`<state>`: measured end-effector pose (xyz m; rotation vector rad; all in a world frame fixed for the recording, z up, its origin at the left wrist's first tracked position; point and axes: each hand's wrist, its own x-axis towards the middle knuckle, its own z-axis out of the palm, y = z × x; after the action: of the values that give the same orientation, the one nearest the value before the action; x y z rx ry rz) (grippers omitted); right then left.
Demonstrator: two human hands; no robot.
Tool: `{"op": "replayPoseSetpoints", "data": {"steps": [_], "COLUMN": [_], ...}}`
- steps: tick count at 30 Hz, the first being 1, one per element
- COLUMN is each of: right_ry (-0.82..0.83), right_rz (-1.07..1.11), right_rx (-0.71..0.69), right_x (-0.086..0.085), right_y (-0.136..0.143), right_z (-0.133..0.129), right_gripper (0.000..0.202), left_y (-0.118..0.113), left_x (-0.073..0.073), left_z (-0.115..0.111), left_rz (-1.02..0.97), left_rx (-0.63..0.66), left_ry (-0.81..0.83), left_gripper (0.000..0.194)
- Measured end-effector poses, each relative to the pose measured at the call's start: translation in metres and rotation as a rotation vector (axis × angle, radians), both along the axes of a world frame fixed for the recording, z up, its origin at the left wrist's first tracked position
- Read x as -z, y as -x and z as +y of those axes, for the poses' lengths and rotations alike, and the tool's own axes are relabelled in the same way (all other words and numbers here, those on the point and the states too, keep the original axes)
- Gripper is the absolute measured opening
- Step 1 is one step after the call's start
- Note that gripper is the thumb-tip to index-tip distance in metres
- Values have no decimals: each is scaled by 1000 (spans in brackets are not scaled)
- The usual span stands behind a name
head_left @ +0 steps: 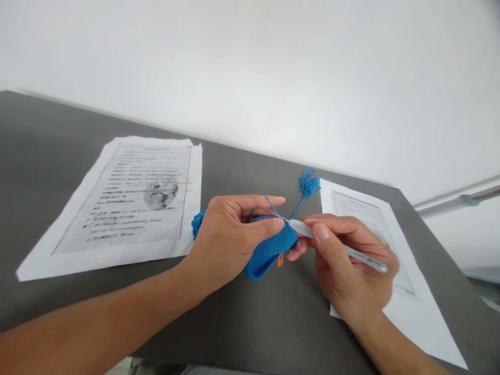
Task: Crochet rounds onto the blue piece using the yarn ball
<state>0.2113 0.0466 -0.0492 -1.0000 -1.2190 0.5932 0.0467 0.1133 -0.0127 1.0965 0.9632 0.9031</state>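
Note:
My left hand (pixel 230 234) is closed on a blue crochet piece (pixel 269 247), thumb pressed at its upper edge. A strand of blue yarn runs over the raised index finger. An orange stitch marker (pixel 280 260) hangs from the piece's lower right side. Between thumb and fingers, my right hand (pixel 347 260) grips a crochet hook (pixel 365 258) with a grey-white handle. The hook's metal end reaches leftward to the top edge of the blue work, by the left thumb tip. Exactly how the hook's tip sits in the stitches is too small to tell.
A printed sheet with a picture (pixel 128 192) lies left on the dark table (pixel 250 328). Another sheet (pixel 417 317) is partly under my right hand. A tangle of blue yarn (pixel 308 183) lies toward the back; more blue yarn (pixel 198 224) shows behind my left hand. A white wall (pixel 250 78) rises behind.

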Motion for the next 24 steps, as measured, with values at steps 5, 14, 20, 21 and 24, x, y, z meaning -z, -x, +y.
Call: {"op": "replayPoseSetpoints", "data": {"steps": [5, 14, 20, 21, 24], "right_ry": [-112, -430, -477, -462, -420], "right_rz": [-333, -1133, -1116, -1096, -978], "right_rx": [183, 235, 158, 144, 137], "right_x": [-5, -16, -15, -15, -14], "right_y": [3, -7, -13, -14, -16], "right_z": [-5, -22, -21, -20, -18], "right_gripper": [19, 43, 47, 49, 56], "left_y": [-2, 0, 5, 5, 8], "left_x": [1, 0, -6, -6, -5], "left_z": [-3, -3, 3, 4, 10], "left_rz": [-83, -423, -411, -393, -334], "left_rx": [-25, 50, 170, 170, 167], "left_ry": [82, 278, 298, 288, 242], "left_gripper": [35, 44, 32, 31, 30]}}
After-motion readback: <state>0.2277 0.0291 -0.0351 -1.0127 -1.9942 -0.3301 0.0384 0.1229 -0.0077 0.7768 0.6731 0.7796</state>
